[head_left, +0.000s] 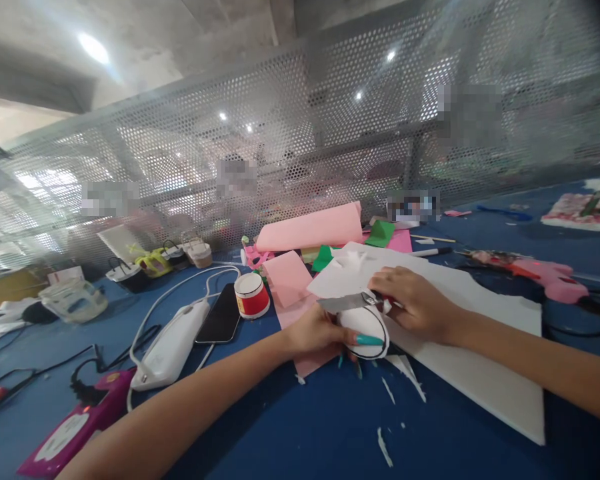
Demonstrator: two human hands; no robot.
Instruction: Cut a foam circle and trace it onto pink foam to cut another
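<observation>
In my left hand (313, 328) is a round white foam piece (363, 325) with a black line around its rim; a thumb with a long teal nail lies across its face. My right hand (414, 300) is closed around a craft knife, whose metal blade (341, 303) points left along the top edge of the round piece. The knife's handle is mostly hidden by the fingers. Under my right forearm lies a large white foam sheet (500, 373) with an uneven cut edge. Thin white offcuts (407, 375) are scattered in front of my hands.
A red and white paper cup (253, 297) stands beside a black phone (219, 313) and a white power strip (173, 347). Pink glue gun (550, 277) at right, purple device (83, 427) at front left. A pink roll (310, 228) lies before the perforated metal screen (280, 133).
</observation>
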